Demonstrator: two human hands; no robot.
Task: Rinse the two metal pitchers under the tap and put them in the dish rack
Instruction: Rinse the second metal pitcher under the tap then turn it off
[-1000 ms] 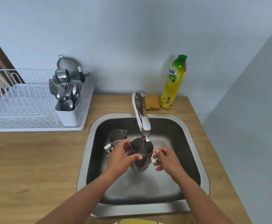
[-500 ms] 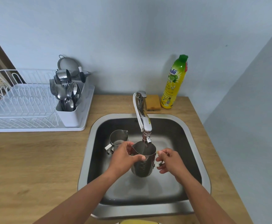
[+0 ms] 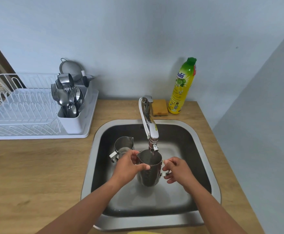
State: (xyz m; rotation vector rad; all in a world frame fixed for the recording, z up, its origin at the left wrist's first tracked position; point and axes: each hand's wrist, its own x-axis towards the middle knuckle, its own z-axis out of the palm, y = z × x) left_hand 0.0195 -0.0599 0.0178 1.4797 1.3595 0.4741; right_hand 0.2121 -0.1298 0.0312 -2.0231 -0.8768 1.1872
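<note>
Under the shiny silver tap [image 3: 149, 127], my left hand [image 3: 127, 167] grips the round steel pitcher [image 3: 148, 173], my right hand [image 3: 178, 169] its handle [image 3: 163, 174]. I'm rinsing; next I must tip it out.

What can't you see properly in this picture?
All in the head view.
- Tap: water too faint to tell if it runs.
- Held pitcher: left hand covers its side, right hand most of its handle.
- Second pitcher: lower part behind the left hand.
- Yellow thing: cut off by bottom edge.
- Dish rack: cut off by left edge.
</note>
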